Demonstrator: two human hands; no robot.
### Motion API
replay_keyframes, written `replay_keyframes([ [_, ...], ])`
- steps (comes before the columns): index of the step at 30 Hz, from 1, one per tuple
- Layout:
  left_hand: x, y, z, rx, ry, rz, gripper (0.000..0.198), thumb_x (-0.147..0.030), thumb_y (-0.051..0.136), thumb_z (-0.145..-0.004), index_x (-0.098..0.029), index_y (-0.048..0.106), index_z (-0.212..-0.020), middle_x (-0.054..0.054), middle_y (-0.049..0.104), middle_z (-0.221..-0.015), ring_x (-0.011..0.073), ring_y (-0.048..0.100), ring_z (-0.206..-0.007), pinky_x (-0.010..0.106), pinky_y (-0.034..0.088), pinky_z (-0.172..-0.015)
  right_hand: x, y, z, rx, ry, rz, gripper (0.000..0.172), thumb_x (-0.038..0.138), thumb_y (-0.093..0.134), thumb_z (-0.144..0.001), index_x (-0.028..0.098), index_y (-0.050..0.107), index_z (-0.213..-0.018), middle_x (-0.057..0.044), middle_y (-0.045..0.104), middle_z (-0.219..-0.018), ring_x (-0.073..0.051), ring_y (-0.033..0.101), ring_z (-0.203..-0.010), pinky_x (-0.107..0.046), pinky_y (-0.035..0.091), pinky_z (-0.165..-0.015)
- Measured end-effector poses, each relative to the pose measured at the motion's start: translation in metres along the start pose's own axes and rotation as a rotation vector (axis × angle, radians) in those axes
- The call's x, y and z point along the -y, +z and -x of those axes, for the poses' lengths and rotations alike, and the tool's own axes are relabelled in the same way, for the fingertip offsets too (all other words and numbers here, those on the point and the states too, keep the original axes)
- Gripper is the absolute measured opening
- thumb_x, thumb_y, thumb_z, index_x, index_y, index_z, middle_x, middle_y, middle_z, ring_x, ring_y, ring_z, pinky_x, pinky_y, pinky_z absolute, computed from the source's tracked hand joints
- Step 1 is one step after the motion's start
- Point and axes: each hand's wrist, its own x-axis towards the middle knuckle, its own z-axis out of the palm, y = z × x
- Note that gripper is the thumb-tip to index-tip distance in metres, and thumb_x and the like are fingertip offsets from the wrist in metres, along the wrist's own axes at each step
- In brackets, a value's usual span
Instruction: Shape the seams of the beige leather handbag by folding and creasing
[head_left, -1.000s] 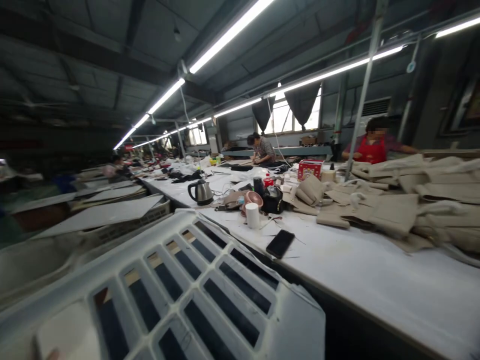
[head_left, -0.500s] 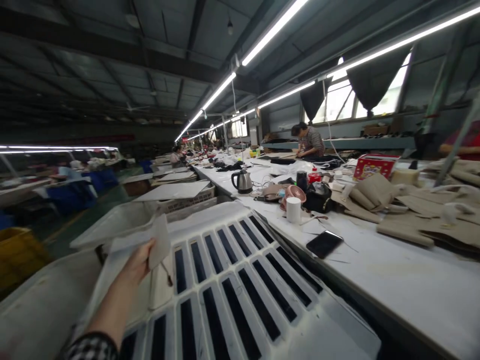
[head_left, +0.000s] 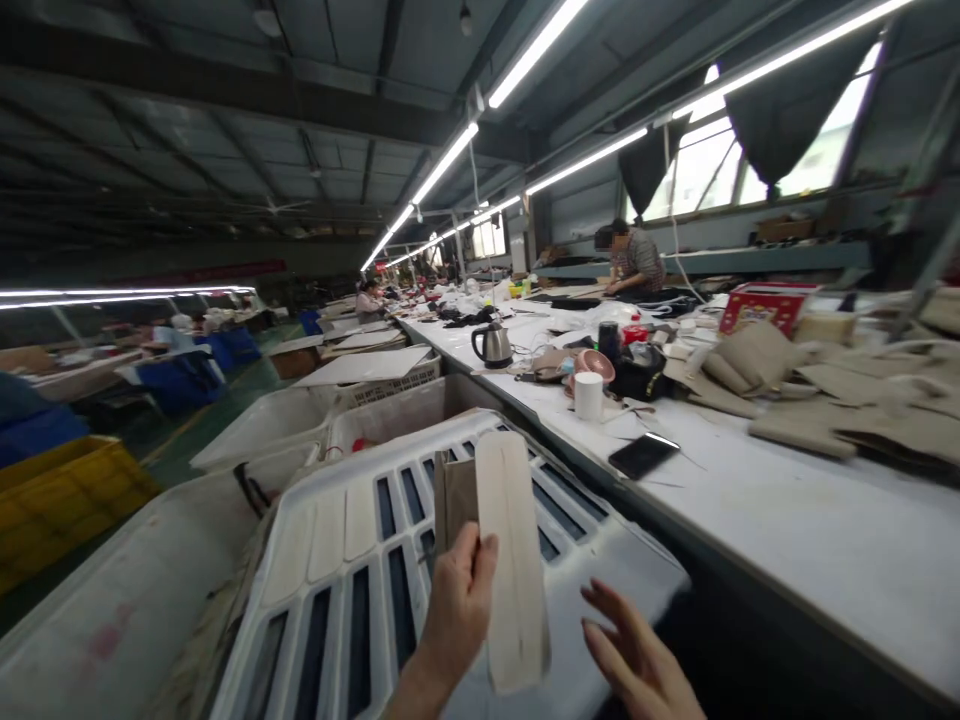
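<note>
My left hand (head_left: 457, 590) grips a long cream strip-shaped piece (head_left: 511, 560) with rounded ends and a line down its middle. A taupe folded piece (head_left: 456, 495) shows beside it, just above my fingers; whether it is joined to the cream strip I cannot tell. To the right, my right hand (head_left: 637, 650) is open, its fingers apart and touching nothing. Beneath both hands is a white slotted plastic rack (head_left: 442, 432) with rows of dark openings. Several cream strips (head_left: 322, 530) lie over slots at its left.
White plastic bins (head_left: 127, 590) stand left of the rack, a yellow bin (head_left: 75, 495) beyond. On the long white table (head_left: 810, 550) are a phone (head_left: 643, 456), a white roll (head_left: 589, 396), a pink fan (head_left: 594, 368), a kettle (head_left: 492, 345) and beige pieces (head_left: 817, 400). A co-worker (head_left: 634, 262) is farther back.
My left hand has moved right from the rack's left side and now holds the cream strip upright over the rack. My right hand has come into view. Cream strips show at the rack's left.
</note>
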Motion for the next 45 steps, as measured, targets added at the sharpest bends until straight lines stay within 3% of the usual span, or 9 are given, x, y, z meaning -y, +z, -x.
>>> replay_keyframes([
  [3,-0.039,0.051,0.032,0.203,0.120,0.065,0.029,-0.039,0.037,-0.102,-0.022,0.044,-0.081,-0.003,0.049,-0.067,0.0141,0.051,-0.061,0.026,0.031,-0.058,0.046,-0.014,0.010,0.027,-0.139,0.020,0.077,0.060,0.066,-0.079,0.024,0.036,-0.141,-0.013,0.036,-0.151,-0.030,0.047,-0.129,-0.047,0.042,-0.108],
  [6,-0.070,0.084,0.048,0.396,0.210,0.199,0.024,-0.040,0.037,-0.102,-0.023,0.047,-0.089,0.001,0.059,-0.080,0.0165,0.059,-0.074,0.026,0.037,-0.063,0.086,-0.034,0.028,-0.060,-0.181,0.066,0.083,0.059,0.070,-0.073,0.020,0.036,-0.139,-0.015,0.041,-0.146,-0.030,0.045,-0.129,-0.047,0.037,-0.111],
  [16,-0.172,0.121,0.052,1.040,0.393,0.436,0.033,-0.036,0.032,-0.104,-0.029,0.050,-0.131,0.001,0.062,-0.122,0.0177,0.057,-0.112,0.026,0.044,-0.098,0.140,-0.147,0.115,-0.231,-0.348,0.467,0.092,0.041,0.082,-0.069,0.026,0.032,-0.145,-0.006,0.046,-0.141,-0.026,0.047,-0.125,-0.041,0.036,-0.111],
  [18,-0.187,0.127,0.052,0.873,0.584,0.381,0.028,-0.029,0.044,-0.102,-0.032,0.054,-0.128,-0.002,0.064,-0.115,0.0156,0.060,-0.104,0.023,0.046,-0.092,0.156,-0.170,0.132,-0.289,-0.428,0.613,0.087,0.036,0.081,-0.071,0.028,0.035,-0.144,-0.003,0.049,-0.137,-0.023,0.049,-0.123,-0.035,0.039,-0.108],
  [21,-0.201,0.136,0.045,0.300,0.774,0.269,0.037,-0.025,0.065,-0.090,-0.029,0.056,-0.125,0.000,0.060,-0.115,0.0166,0.059,-0.093,0.026,0.048,-0.082,0.173,-0.201,0.154,-0.405,-0.551,0.870,0.088,0.030,0.082,-0.069,0.027,0.036,-0.144,-0.003,0.047,-0.140,-0.023,0.046,-0.127,-0.032,0.037,-0.110],
  [23,-0.202,0.145,0.037,0.156,0.759,0.141,0.055,-0.032,0.072,-0.084,-0.026,0.049,-0.133,0.005,0.053,-0.129,0.0214,0.057,-0.097,0.032,0.048,-0.082,0.176,-0.217,0.166,-0.461,-0.589,0.971,0.088,0.028,0.081,-0.069,0.026,0.036,-0.144,-0.004,0.047,-0.140,-0.024,0.045,-0.128,-0.033,0.036,-0.111],
  [26,-0.192,0.165,0.028,0.331,0.730,0.019,0.065,-0.039,0.070,-0.082,-0.026,0.043,-0.139,0.006,0.048,-0.139,0.0266,0.055,-0.108,0.039,0.047,-0.090,0.167,-0.233,0.175,-0.473,-0.611,1.039,0.085,0.026,0.079,-0.070,0.023,0.036,-0.143,-0.006,0.048,-0.138,-0.024,0.045,-0.128,-0.033,0.037,-0.111],
  [34,-0.170,0.197,0.043,0.642,0.460,0.068,0.017,-0.031,0.059,-0.084,-0.026,0.062,-0.100,-0.003,0.065,-0.086,0.0181,0.056,-0.074,0.029,0.045,-0.068,0.114,-0.251,0.171,-0.470,-0.600,1.035,0.086,0.024,0.075,-0.073,0.020,0.030,-0.146,-0.011,0.044,-0.140,-0.024,0.042,-0.131,-0.036,0.037,-0.112],
  [45,-0.112,0.233,0.083,0.735,0.316,0.113,0.012,-0.026,0.056,-0.084,-0.020,0.062,-0.093,0.004,0.062,-0.090,0.0236,0.058,-0.088,0.036,0.046,-0.078,0.083,-0.260,0.175,-0.376,-0.463,1.335,0.088,0.023,0.066,-0.076,0.022,0.020,-0.152,-0.013,0.040,-0.146,-0.030,0.040,-0.132,-0.047,0.041,-0.108],
])
